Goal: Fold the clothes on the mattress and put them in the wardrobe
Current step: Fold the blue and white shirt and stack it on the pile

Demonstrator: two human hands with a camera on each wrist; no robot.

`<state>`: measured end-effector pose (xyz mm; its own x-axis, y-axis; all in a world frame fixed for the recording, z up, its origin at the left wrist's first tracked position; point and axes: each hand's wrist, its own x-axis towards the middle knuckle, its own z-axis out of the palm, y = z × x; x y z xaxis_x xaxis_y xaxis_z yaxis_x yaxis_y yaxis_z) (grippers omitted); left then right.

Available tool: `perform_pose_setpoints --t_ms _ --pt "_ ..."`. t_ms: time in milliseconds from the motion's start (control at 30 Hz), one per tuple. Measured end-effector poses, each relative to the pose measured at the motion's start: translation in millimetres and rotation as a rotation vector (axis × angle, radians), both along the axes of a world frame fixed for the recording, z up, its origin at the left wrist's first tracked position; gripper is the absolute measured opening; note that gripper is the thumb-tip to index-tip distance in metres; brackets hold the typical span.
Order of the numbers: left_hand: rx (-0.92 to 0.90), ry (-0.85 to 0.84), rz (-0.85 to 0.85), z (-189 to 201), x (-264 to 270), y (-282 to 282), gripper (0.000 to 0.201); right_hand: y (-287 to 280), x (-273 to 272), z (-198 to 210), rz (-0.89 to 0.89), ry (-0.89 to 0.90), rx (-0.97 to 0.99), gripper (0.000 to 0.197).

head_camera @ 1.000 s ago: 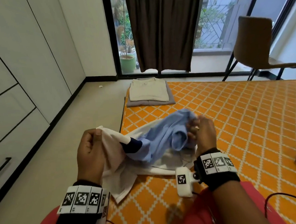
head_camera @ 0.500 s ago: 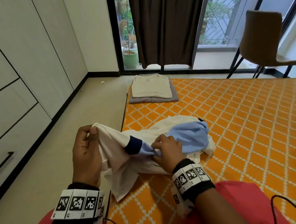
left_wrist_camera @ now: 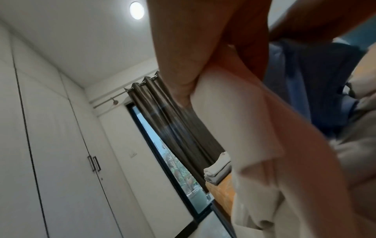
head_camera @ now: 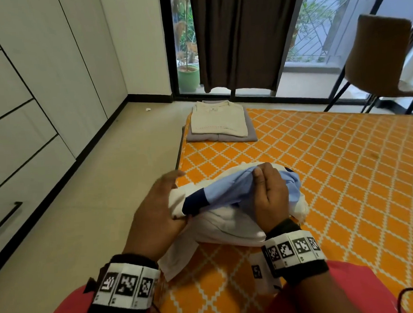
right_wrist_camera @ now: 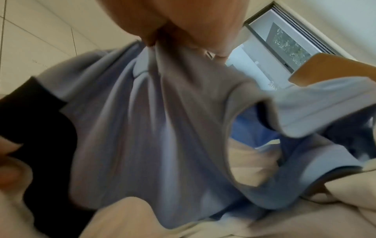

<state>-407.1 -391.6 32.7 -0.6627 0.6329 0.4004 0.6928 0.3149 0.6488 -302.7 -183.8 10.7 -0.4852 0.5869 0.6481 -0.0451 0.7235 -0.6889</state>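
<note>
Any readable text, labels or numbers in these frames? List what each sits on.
No text can be read.
Small square label at the neck of the cream folded shirt: print too small to read.
Wristbands on the left hand and right hand: black-and-white square marker patterns only; tiny characters under them are illegible.
Crumpled white and blue garment: no print shows.

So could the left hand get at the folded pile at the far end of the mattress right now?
Probably not yet: the left hand grips the white and blue garment, though bare mattress leaves the way to the folded pile free.
</note>
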Motion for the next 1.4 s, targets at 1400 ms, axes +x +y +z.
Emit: perform_pose_setpoints --t_ms 1400 --pt "0.458 -0.340 0.019 14 7 10 0.008 27 14 -19 0.157 -0.950 0.072 0.040"
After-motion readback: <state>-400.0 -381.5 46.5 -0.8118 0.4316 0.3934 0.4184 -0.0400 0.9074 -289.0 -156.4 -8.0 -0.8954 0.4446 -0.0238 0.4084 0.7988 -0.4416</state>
